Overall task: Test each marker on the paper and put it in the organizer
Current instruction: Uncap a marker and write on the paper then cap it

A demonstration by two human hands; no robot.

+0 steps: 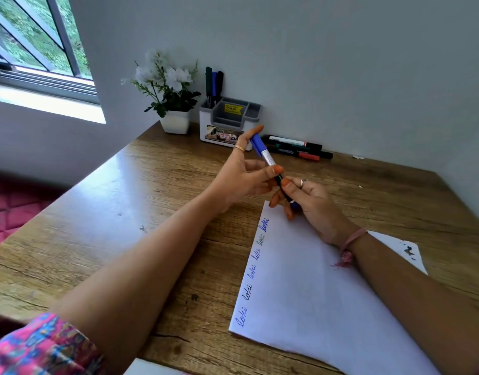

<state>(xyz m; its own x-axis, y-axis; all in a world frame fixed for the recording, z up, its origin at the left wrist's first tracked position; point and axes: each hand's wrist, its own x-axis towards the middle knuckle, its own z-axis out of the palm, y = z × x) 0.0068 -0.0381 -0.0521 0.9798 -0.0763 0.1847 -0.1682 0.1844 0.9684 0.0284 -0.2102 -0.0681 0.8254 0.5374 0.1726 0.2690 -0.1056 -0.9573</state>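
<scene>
A blue-capped marker (265, 154) is held above the desk between both hands, its cap end pointing up toward the organizer. My left hand (241, 175) pinches its white barrel with thumb and fingers. My right hand (311, 201) grips the lower, dark end over the top corner of the white paper (322, 288). Several blue scribbled words run along the paper's left edge. The white and grey organizer (230, 123) stands at the back by the wall, with three markers (214, 85) upright in its left slot.
Several loose markers (298, 148) lie on the desk to the right of the organizer, against the wall. A white pot of white flowers (170, 98) stands to the organizer's left. The wooden desk (124, 212) ends at the left, beneath a window.
</scene>
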